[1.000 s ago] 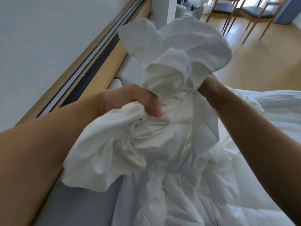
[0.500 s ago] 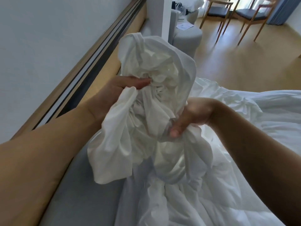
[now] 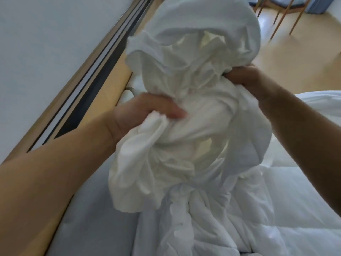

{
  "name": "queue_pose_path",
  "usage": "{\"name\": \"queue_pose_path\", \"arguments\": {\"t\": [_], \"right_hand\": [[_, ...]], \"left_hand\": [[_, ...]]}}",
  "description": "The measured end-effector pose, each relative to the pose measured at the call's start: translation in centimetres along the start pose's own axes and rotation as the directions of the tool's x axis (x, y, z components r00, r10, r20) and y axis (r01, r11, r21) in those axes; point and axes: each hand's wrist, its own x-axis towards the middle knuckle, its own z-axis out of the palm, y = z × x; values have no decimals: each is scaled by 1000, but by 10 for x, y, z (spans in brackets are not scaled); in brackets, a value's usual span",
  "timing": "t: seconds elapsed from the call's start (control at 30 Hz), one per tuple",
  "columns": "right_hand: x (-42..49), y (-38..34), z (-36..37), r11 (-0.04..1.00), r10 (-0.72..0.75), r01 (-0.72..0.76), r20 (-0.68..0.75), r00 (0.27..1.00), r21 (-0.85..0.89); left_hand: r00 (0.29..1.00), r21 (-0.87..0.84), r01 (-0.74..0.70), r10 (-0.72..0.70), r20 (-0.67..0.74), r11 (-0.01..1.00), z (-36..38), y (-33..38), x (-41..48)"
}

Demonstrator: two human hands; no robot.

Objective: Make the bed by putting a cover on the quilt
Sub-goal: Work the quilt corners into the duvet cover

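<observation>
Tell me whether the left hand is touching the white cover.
Touching: the head view shows the left hand gripping a bunched fold of the white cover.

Pale grey wall (image 3: 46, 52) on the left, plain and evenly lit. Along it runs a light wood headboard (image 3: 120, 76) with dark and silver strips (image 3: 73, 117). Over on the right, warm wood floor (image 3: 295, 58) catching soft daylight. Up top, slim wooden chair legs (image 3: 281, 18), and a blue curtain (image 3: 313, 4) in the corner.

Single head-worn view, wide-angle, tilted forward and down along bed (image 3: 92, 228); bunched cover (image 3: 193, 85) close before lens; wall (image 3: 46, 52) upper left, floor (image 3: 295, 61) upper right.
</observation>
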Motion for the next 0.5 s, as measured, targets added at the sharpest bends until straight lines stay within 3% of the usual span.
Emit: {"name": "queue_pose_path", "arguments": {"t": [0.13,0.33,0.5], "right_hand": [[13,12,10,999,29,-33,-176,984,-16],[25,10,39,991,26,-62,-287,958,-118],[40,14,33,1000,24,-25,-374,927,1]], "left_hand": [[986,208,103,-127,109,973,9,-9,1],[987,197,58,-85,133,979,24,-21,6],[999,241,-44,36,36,970,16,-21,12]]}}
